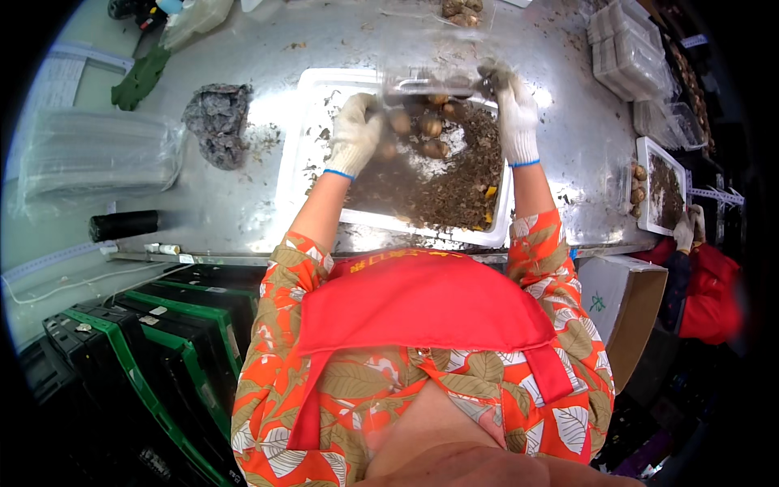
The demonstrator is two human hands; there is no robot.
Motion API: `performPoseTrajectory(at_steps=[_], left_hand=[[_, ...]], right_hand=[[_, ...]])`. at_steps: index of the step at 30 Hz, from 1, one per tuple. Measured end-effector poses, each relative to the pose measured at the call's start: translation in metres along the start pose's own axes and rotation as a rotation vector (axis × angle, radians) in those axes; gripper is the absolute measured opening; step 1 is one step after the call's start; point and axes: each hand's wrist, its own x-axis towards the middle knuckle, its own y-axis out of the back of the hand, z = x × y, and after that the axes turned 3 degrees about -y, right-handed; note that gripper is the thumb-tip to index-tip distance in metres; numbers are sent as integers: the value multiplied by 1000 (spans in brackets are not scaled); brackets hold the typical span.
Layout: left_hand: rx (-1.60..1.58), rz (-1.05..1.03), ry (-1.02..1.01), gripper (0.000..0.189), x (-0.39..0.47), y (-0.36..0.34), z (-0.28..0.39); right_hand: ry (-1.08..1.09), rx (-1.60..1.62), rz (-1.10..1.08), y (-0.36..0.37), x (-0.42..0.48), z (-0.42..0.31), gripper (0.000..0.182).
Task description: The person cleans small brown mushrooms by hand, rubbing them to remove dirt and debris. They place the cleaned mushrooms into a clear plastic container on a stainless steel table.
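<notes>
My left hand (356, 131), in a white knitted glove with a blue cuff, is over the left part of a white tray (289, 176). Its fingers curl beside blurred, round brown pieces that look like bulbs or corms (431, 126). A clear plastic box (426, 82), blurred, lies across the tray's far rim between both hands. My right hand (517, 119), gloved alike, is at the box's right end; its fingertips look dark and blurred. Whether either hand grips the box is unclear. Dark, flaky debris (450, 201) covers much of the tray, with small yellow bits among it.
A grey crumpled cloth (219, 125) and stacked clear packaging (100, 155) lie left. More brown pieces (462, 12) sit at the back. Clear boxes (630, 52) are stacked at right. Another person's gloved hands (688, 228) are by a second tray (681, 167). Crates (176, 335) stand below left.
</notes>
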Motion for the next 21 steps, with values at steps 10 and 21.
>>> performPoseTrajectory(at_steps=[10, 21], left_hand=[[96, 67, -400, 17, -30, -2, -9], [-35, 156, -203, 15, 5, 17, 33]], right_hand=[[-140, -77, -190, 45, -86, -2, 25], [128, -151, 72, 33, -27, 4, 26]])
